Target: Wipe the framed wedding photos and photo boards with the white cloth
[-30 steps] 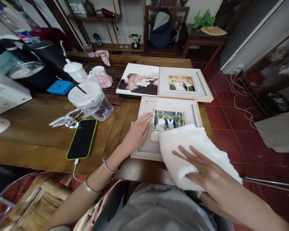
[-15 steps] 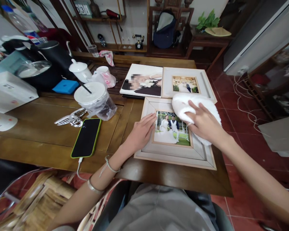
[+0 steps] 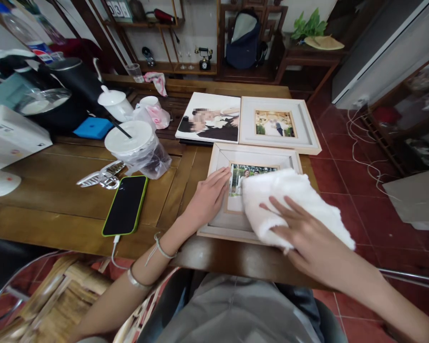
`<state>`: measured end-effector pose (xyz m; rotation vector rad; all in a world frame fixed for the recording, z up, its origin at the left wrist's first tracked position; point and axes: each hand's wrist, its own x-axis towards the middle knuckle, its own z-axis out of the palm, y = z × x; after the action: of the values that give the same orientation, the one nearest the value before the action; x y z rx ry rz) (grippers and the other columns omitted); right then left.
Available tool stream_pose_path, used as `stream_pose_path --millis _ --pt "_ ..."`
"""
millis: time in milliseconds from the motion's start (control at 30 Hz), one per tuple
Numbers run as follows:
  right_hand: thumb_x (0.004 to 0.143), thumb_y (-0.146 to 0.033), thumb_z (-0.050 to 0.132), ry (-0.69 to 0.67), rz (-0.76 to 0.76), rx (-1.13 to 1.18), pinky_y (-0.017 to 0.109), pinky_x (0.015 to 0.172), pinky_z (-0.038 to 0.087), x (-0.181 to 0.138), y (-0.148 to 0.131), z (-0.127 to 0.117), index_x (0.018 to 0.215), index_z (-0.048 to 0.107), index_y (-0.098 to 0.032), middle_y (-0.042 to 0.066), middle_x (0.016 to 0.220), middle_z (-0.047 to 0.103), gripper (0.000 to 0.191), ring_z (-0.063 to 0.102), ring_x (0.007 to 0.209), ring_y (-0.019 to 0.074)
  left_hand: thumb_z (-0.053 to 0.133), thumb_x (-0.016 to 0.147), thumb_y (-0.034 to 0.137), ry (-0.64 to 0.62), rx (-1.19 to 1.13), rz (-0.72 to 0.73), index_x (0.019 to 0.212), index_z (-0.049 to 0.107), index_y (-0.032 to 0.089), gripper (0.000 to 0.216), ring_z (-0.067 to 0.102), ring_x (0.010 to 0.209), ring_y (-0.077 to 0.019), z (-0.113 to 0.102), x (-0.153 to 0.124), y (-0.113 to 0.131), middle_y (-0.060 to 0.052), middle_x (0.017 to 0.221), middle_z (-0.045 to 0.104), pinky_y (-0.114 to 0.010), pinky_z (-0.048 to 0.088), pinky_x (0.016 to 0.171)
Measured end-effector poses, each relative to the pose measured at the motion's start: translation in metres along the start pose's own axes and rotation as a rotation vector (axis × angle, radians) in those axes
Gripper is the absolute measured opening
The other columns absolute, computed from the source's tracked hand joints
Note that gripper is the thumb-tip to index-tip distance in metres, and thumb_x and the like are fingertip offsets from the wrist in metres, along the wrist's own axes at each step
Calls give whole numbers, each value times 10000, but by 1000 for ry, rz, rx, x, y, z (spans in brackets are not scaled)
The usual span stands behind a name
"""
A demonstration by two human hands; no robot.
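A pale picture frame [image 3: 221, 224] with a photo of two people lies flat near the table's front edge. My left hand [image 3: 209, 197] rests on the frame's left side, fingers stretched out and fingertips at the photo's edge. Under my right hand [image 3: 300, 233] is a white fluffy towel [image 3: 293, 190], gripped by the thumb and fingers. The towel covers the lower right of the frame and much of the photo. Behind it, a second pale frame [image 3: 307, 133] and a white-edged photo panel [image 3: 207, 101] lie side by side.
Left of the frames stand a lidded drink cup [image 3: 132, 143] in a plastic bag, a phone [image 3: 126, 206] on a cable, keys [image 3: 102, 175], a blue box [image 3: 93, 127] and a white lidded pot [image 3: 114, 104]. The wooden table [image 3: 71, 200] ends at the right above red floor tiles.
My right hand has moved the towel from the frame's upper right down toward its lower right, and the towel now hides more of the photo. The left hand stays in place.
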<state>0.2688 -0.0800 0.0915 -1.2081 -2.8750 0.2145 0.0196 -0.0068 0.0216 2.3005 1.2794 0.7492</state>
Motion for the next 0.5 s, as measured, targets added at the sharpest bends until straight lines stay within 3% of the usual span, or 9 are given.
stream_pose_path --millis 133,233,333,500 --pt "592 -139 630 75 -3 84 456 1174 315 -24 -32 4 955 676 -289 5 1494 381 396 359 1365 300 314 1002 248 -9 20 -1 1366 450 195 392 386 1383 -229 -1 0 1 -104 1460 464 -475 353 1117" --pt "599 -146 642 99 4 128 449 1172 323 -20 -38 7 859 676 -292 -18 1507 353 299 339 1377 302 319 999 240 -19 37 4 1367 448 192 393 380 1387 -229 -1 0 0 -101 1467 457 -475 354 1116" --pt "621 -77 596 92 34 73 461 1168 314 -3 -23 11 857 681 -244 33 1499 373 302 313 1392 297 310 995 218 -29 46 15 1372 440 184 400 373 1391 -224 -1 -1 -2 -103 1472 450 -473 356 1114" --pt "739 -81 526 176 190 -110 556 1152 275 32 33 14 1010 667 -115 165 1479 399 307 272 1401 352 285 993 191 -35 10 28 1382 421 203 412 366 1397 -215 -2 -1 -4 -95 1473 449 -484 374 1097"
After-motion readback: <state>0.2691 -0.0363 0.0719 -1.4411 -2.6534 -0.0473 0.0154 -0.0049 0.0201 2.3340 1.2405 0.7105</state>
